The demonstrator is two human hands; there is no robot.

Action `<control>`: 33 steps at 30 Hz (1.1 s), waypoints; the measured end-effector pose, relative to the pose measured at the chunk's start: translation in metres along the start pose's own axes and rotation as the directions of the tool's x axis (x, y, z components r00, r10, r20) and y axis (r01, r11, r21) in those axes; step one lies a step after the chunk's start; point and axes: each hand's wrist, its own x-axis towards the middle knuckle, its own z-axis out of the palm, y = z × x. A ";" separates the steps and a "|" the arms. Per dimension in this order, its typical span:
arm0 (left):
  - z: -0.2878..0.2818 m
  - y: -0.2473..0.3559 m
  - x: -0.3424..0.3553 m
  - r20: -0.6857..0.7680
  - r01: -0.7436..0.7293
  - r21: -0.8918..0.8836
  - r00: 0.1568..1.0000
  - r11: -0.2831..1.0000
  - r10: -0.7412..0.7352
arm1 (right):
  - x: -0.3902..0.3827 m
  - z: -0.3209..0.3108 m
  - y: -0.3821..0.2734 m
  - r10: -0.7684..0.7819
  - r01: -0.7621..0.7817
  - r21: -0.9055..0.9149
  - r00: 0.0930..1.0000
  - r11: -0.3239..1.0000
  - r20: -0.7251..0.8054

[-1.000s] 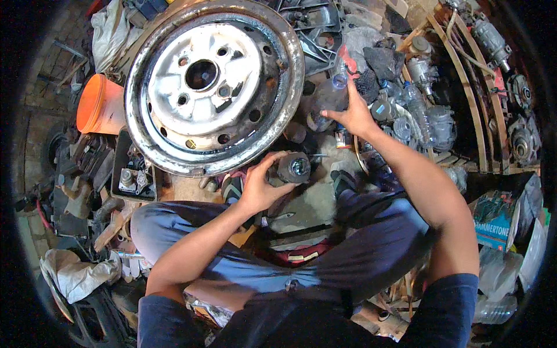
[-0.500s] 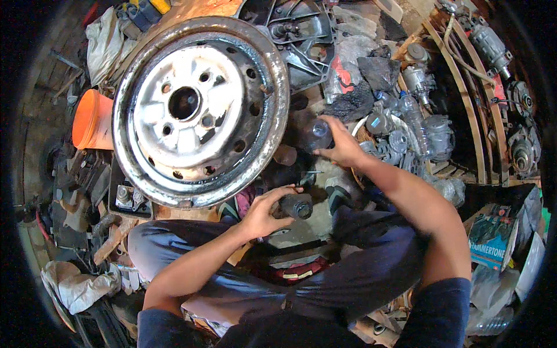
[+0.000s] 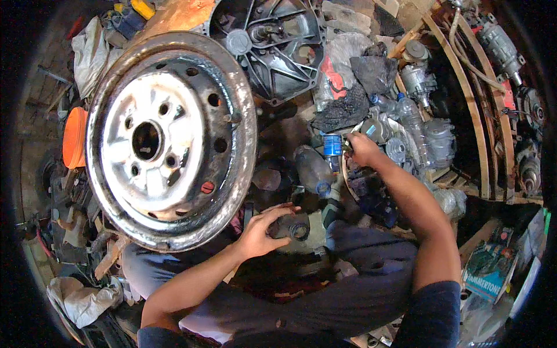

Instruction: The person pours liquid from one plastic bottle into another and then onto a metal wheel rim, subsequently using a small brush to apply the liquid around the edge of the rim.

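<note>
Dim, cluttered workshop space surrounds the seated person's dark trousers. Largest of the things, a scuffed steel wheel rim stands tilted on the left. Beyond it, to its right, sits a ribbed metal housing, and at the far left edge shows an orange bucket. Right of the rim, between it and the right hand, is a clear plastic bottle, neck toward the near side; whether it stands or lies, I cannot tell. Just beyond that is a blue can.

Smaller still, a dark bottle is in the left hand, near the middle, its round mouth turned right. It looks light and thin-walled, likely to dent if squeezed and slippery if oily; the body below the neck seems the best hold. The left grip is part-open, thumb and fingers spread around that body. The right hand has curled fingers just right of the can; what its grip holds, if anything, I cannot tell.
</note>
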 end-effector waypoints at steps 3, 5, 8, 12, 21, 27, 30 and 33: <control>0.005 -0.006 0.004 -0.008 0.001 -0.039 1.000 0.999 -0.001 | 0.013 0.015 0.007 -0.154 0.164 0.125 0.985 0.979 -0.081; 0.004 -0.005 0.011 0.010 0.011 -0.042 1.000 0.999 -0.010 | 0.024 0.024 0.003 -0.215 0.224 0.169 0.974 0.960 -0.071; 0.004 -0.006 0.018 0.023 0.030 -0.066 0.999 0.997 -0.029 | 0.049 0.030 -0.015 -0.031 0.015 0.151 0.995 0.988 0.099; 0.004 -0.012 0.025 0.033 0.035 -0.081 0.999 0.996 -0.032 | 0.075 0.056 0.024 -0.067 0.102 0.336 0.991 0.936 -0.116; -0.002 -0.021 0.031 -0.018 0.023 -0.097 1.000 0.995 -0.025 | 0.085 0.085 0.019 0.018 0.033 0.268 0.983 0.963 -0.184; -0.010 -0.024 0.038 0.033 0.036 -0.078 0.999 0.996 -0.033 | 0.087 0.087 0.024 -0.019 0.128 0.258 0.922 0.958 -0.387; -0.008 -0.023 0.029 0.007 0.048 -0.081 0.999 0.996 -0.047 | 0.076 0.077 0.005 0.001 0.147 0.248 0.859 0.958 -0.513; -0.011 -0.025 0.030 0.013 0.045 -0.108 0.999 0.993 -0.043 | 0.071 0.061 -0.012 0.079 0.037 0.299 0.926 0.954 -0.368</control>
